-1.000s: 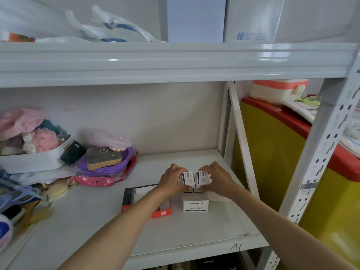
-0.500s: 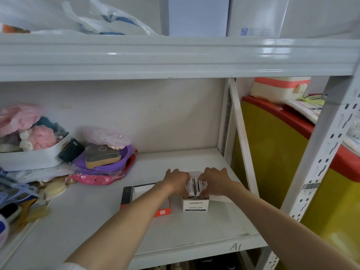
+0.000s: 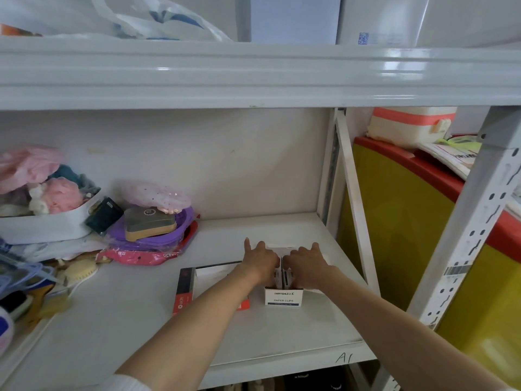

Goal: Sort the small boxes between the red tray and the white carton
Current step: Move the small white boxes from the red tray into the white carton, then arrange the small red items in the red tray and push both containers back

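A white carton [image 3: 283,297] labelled "PAPER CLIPS" stands on the shelf [image 3: 141,320], its open top facing up. Two small white boxes [image 3: 282,275] with blue print sit side by side in its top. My left hand [image 3: 260,261] grips the left box and my right hand [image 3: 306,263] grips the right one, both pressed down over the carton. A red tray [image 3: 184,292] with a black edge lies just left of the carton; my left forearm crosses it.
A purple bowl [image 3: 169,235] with a brown case and a white bin [image 3: 50,224] of pink cloth crowd the shelf's left. An upper shelf [image 3: 253,74] hangs close overhead. A white upright [image 3: 479,221] and a yellow bin [image 3: 394,221] stand to the right.
Both hands have come down from above the carton, lowering the two small boxes into its open top.
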